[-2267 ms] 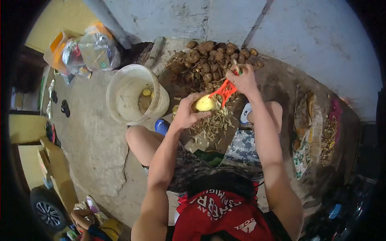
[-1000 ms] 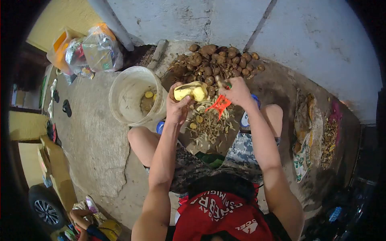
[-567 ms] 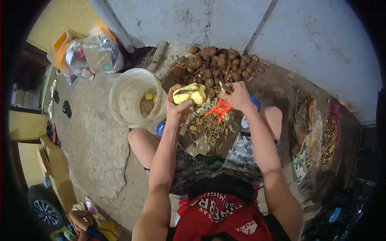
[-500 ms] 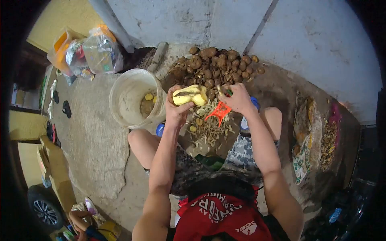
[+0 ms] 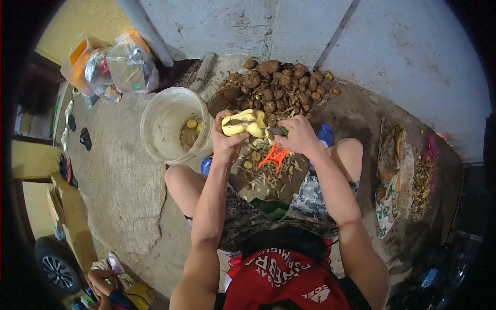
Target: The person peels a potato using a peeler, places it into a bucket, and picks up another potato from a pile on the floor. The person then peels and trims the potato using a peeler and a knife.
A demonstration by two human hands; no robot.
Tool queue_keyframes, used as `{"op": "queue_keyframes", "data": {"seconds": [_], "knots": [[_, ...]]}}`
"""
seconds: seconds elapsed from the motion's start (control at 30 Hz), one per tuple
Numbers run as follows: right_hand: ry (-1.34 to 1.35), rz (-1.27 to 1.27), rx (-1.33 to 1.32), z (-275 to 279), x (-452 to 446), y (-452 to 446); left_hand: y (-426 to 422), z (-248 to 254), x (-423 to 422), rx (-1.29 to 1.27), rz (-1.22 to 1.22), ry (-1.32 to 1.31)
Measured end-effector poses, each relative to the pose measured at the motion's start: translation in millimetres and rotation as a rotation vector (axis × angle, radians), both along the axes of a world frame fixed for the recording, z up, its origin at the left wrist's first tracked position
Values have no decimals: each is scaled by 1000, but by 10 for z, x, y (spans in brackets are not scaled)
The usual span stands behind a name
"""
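Observation:
My left hand point(image 5: 228, 138) is wrapped round a peeled yellow potato point(image 5: 242, 123) with a dark groove along its top. My right hand point(image 5: 298, 133) grips a small knife point(image 5: 269, 131) with a green handle, its blade at the potato's right end. An orange peeler point(image 5: 275, 156) hangs below the same hand; how it is held is hidden. Peelings point(image 5: 263, 178) lie on the ground under both hands. Beyond them, against the wall, is a heap of brown unpeeled potatoes point(image 5: 268, 94).
A whitish bucket point(image 5: 155, 126) with a few peeled potatoes stands to the left. Plastic bags point(image 5: 129, 70) rest by the wall. A sack point(image 5: 388, 181) lies at right. At lower left are a wheel point(image 5: 58, 268) and part of another person point(image 5: 101, 284).
My left hand has turned the potato and moved slightly left. My right hand has lowered the peeler from the potato and brought the knife blade to the potato's right end.

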State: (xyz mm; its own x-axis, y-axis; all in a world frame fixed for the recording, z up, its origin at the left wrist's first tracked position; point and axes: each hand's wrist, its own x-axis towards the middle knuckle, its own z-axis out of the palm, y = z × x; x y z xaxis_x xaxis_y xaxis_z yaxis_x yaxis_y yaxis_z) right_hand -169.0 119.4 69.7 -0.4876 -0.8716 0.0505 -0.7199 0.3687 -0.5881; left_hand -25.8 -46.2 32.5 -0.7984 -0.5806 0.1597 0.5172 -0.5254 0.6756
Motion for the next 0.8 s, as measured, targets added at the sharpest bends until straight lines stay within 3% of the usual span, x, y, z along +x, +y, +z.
{"op": "queue_keyframes", "data": {"seconds": [0.07,0.2,0.37,0.6,0.7,0.8], "knots": [[104,1,-97,-66,9,9,5,-11,27,130,-11,-123],[104,-17,-81,1,95,-68,45,-146,1,178,-42,-118],[299,-34,-189,-97,139,-115,161,-139,-26,225,-26,-147],[289,-48,-216,-122,164,-132,173,-233,-60,300,-29,-140],[304,-72,-201,-80,190,-126,179,-176,-39,284,-44,-165],[177,-159,40,-85,154,-130,153,-192,-40,233,-21,-190]]}}
